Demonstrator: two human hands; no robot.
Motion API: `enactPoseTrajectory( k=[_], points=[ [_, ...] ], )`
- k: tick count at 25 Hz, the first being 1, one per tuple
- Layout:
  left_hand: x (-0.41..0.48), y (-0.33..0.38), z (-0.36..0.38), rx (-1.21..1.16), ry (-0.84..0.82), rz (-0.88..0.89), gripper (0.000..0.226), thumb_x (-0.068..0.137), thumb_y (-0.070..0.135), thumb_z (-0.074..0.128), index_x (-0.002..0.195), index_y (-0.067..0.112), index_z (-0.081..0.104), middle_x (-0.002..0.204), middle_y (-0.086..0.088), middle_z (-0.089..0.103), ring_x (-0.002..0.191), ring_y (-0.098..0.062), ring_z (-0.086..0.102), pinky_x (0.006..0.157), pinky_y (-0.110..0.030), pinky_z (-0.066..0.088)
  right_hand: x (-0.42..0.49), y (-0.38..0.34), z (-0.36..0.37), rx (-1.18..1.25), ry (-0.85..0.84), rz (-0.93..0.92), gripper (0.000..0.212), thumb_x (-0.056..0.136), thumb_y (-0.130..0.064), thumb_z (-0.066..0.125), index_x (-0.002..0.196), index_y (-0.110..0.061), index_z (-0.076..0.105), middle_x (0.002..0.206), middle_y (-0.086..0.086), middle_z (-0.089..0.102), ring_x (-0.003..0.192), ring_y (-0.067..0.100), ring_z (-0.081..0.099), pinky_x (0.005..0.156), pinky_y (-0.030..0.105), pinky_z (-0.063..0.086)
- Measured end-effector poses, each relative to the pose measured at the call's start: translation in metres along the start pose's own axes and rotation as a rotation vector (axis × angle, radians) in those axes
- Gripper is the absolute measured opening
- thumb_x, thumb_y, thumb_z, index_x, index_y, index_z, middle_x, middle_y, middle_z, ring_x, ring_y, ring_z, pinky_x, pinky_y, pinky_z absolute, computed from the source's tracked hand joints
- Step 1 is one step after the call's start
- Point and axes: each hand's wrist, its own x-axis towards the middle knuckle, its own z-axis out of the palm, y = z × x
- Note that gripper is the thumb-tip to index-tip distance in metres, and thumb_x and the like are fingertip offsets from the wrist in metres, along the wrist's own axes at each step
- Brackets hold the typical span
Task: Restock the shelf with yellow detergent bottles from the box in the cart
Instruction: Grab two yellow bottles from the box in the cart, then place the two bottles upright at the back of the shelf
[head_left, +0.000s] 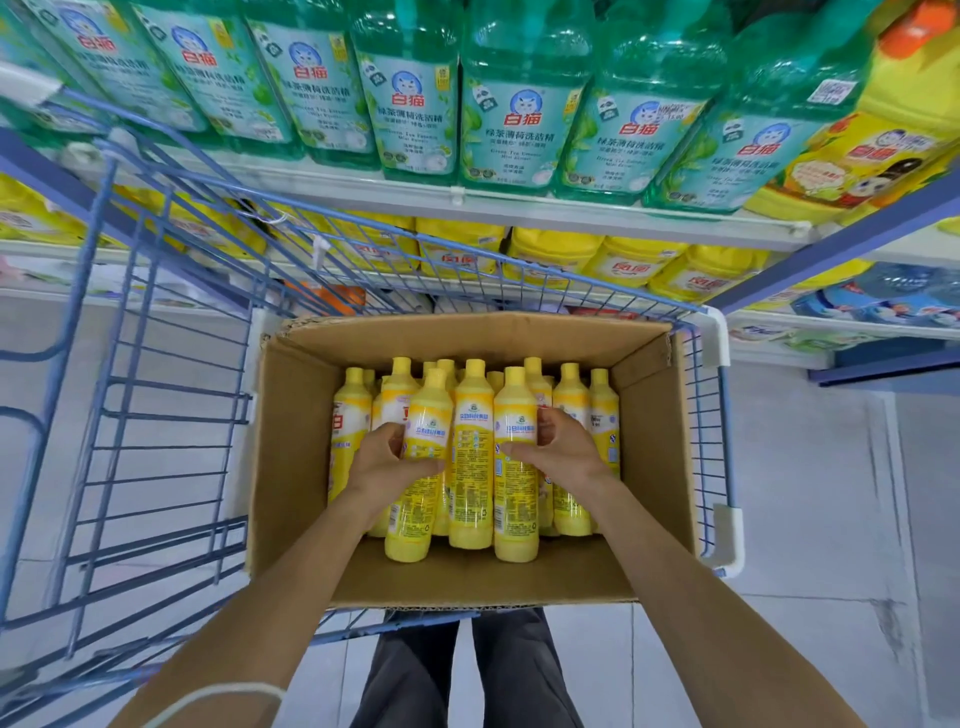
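Note:
An open cardboard box sits in a blue wire cart and holds several upright yellow detergent bottles. Three bottles stand in the front row. My left hand grips the left front bottle around its middle. My right hand grips the right front bottle the same way. The middle front bottle stands between them, untouched. Behind the cart, a lower shelf carries larger yellow bottles.
The upper shelf is packed with green detergent jugs, with a big yellow jug at the right. The cart's left half holds no goods. Grey floor tiles lie to the right of the cart, and my legs stand below the box.

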Motion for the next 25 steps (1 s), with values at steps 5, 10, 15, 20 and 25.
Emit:
enactPoseTrajectory(
  k=[5, 10, 15, 20, 25],
  points=[
    [-0.016, 0.013, 0.004, -0.059, 0.025, 0.118, 0.053, 0.071, 0.005, 0.089, 0.118, 0.015, 0.065, 0.101, 0.008, 0.067, 0.101, -0.011, 0.065, 0.082, -0.031, 0.055, -0.015, -0.004, 0.005, 0.03, 0.061, -0.094, 0.055, 0.072, -0.022, 0.091, 0.119, -0.023, 0.064, 0.108, -0.01, 0.073, 0.1, 0.005, 0.07, 0.089, 0.032, 0.06],
    [-0.043, 0.048, -0.006, -0.12, 0.013, 0.306, 0.052, 0.072, 0.006, 0.089, 0.116, 0.018, 0.064, 0.103, 0.008, 0.071, 0.088, 0.007, 0.065, 0.067, -0.012, 0.051, -0.05, -0.031, 0.002, -0.009, 0.087, -0.275, 0.055, 0.07, -0.019, 0.092, 0.119, -0.025, 0.067, 0.109, -0.009, 0.074, 0.102, 0.005, 0.069, 0.089, 0.029, 0.059],
    [-0.088, 0.108, -0.032, -0.197, -0.019, 0.489, 0.054, 0.069, 0.012, 0.092, 0.114, 0.025, 0.065, 0.108, 0.006, 0.075, 0.099, -0.005, 0.069, 0.084, -0.032, 0.056, -0.098, -0.101, -0.014, 0.054, 0.132, -0.433, 0.056, 0.072, -0.017, 0.092, 0.122, -0.021, 0.066, 0.112, -0.008, 0.075, 0.102, -0.001, 0.068, 0.081, 0.014, 0.052],
    [-0.151, 0.189, -0.077, -0.22, 0.031, 0.714, 0.063, 0.063, 0.014, 0.096, 0.118, 0.021, 0.065, 0.11, 0.001, 0.076, 0.106, -0.019, 0.071, 0.094, -0.051, 0.056, -0.162, -0.193, -0.042, 0.147, 0.182, -0.653, 0.057, 0.071, -0.005, 0.09, 0.121, -0.015, 0.065, 0.109, -0.003, 0.076, 0.101, 0.006, 0.07, 0.078, 0.017, 0.054],
    [-0.217, 0.275, -0.111, -0.211, 0.088, 0.927, 0.058, 0.066, 0.012, 0.094, 0.116, 0.022, 0.065, 0.109, 0.003, 0.074, 0.102, -0.014, 0.07, 0.09, -0.044, 0.059, -0.212, -0.276, -0.076, 0.175, 0.206, -0.866, 0.061, 0.069, -0.012, 0.092, 0.124, -0.017, 0.064, 0.115, -0.006, 0.074, 0.11, 0.006, 0.067, 0.081, 0.023, 0.057]
  ],
)
